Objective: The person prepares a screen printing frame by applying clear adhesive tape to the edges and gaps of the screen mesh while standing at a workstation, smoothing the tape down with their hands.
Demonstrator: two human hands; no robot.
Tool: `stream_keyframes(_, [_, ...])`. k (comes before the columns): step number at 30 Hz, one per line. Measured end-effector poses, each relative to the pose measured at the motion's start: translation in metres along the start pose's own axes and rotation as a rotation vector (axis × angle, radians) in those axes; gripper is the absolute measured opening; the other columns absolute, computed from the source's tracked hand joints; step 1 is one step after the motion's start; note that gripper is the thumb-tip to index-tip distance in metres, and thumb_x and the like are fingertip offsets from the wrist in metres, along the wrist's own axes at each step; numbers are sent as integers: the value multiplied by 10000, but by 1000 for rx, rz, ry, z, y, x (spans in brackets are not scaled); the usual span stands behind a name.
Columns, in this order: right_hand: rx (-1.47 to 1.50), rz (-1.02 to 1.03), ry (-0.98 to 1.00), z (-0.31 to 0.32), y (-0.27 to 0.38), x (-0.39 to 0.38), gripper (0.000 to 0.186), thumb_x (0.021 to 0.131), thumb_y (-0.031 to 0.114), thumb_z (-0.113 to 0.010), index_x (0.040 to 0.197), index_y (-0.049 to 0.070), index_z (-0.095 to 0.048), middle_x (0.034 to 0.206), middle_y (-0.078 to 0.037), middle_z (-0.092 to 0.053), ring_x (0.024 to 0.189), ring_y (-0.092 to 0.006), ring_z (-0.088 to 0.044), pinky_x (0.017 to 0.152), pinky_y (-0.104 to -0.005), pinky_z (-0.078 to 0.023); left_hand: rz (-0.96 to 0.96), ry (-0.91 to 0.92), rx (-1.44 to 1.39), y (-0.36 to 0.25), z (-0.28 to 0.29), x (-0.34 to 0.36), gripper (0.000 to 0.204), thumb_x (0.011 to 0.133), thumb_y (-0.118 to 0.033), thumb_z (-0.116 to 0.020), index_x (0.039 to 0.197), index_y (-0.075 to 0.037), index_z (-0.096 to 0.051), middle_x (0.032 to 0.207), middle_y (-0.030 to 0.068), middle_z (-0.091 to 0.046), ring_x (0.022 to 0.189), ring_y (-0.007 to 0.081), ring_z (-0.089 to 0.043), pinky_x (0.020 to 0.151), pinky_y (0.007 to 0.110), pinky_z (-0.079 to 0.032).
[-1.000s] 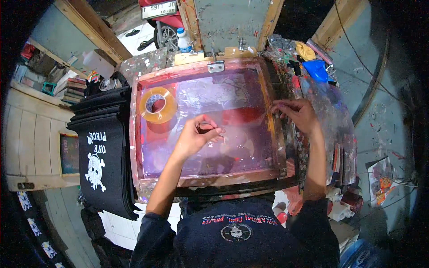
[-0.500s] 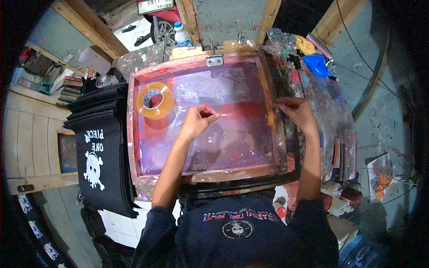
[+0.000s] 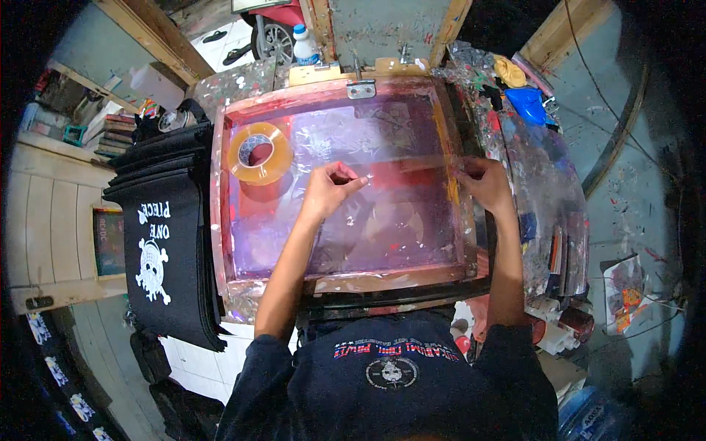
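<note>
A wooden-framed printing screen (image 3: 353, 281) with purple and red mesh lies in front of me under a metal hinge clamp (image 3: 360, 89). A roll of clear yellowish tape (image 3: 257, 174) rests at its upper left. A translucent strip of tape (image 3: 415, 165) stretches over the mesh between my hands. My left hand (image 3: 331, 193) pinches its left end above the middle of the screen. My right hand (image 3: 487, 189) is pinched on the other end, at the frame's right side.
Black printed cloths (image 3: 165, 257) are stacked left of the screen. At the back stand a small bottle (image 3: 304, 45) and, beyond it, a parked red scooter (image 3: 283, 15). A blue bag (image 3: 523, 105), yellow bundle (image 3: 509, 71) and paint-stained boards (image 3: 544, 184) fill the right side of the bench.
My left hand has moved upward over the mesh, away from my body. The tape strip between both hands shows more plainly. My right hand has shifted only slightly.
</note>
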State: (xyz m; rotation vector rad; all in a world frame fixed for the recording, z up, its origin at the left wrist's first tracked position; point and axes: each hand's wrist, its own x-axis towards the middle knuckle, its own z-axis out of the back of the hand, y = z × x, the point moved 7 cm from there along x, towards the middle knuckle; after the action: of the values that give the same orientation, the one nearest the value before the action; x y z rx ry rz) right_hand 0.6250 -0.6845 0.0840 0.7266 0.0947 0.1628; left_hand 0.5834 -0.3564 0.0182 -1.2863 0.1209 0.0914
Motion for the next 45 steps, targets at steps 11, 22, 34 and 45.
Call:
stream_keyframes(11, [69, -5, -48, 22, -4, 3, 212, 782, 140, -793, 862, -40, -713, 772, -154, -722, 681, -203, -683, 648, -351, -527, -19, -117, 193, -8, -21, 5, 264, 754, -214, -864, 715, -20, -689, 645, 57, -680, 576, 117, -613, 554, 310, -490])
stream_keyframes(22, [-76, -77, -119, 18, 6, -5, 264, 782, 232, -779, 864, -14, -733, 810, -189, -726, 729, -307, -707, 697, -390, -540, -12, -157, 300, -15, -21, 3, 266, 739, -218, -861, 722, 0, -709, 650, 124, -699, 572, 180, -666, 562, 344, -505])
stream_keyframes(34, [-165, 45, -262, -10, -7, -10, 225, 751, 165, -829, 810, -10, -699, 712, -137, -700, 633, -209, -676, 609, -344, -519, 33, -163, 292, -18, -21, 4, 261, 729, -223, -864, 706, -9, -716, 637, 103, -696, 565, 168, -655, 559, 340, -498])
stream_keyframes(45, [-273, 25, -240, -24, 4, -9, 305, 706, 223, -872, 787, 5, -675, 743, -157, -681, 686, -310, -666, 651, -394, -524, 4, -209, 295, -12, -19, 3, 300, 713, -255, -882, 702, -11, -707, 646, 114, -695, 572, 194, -665, 580, 353, -514])
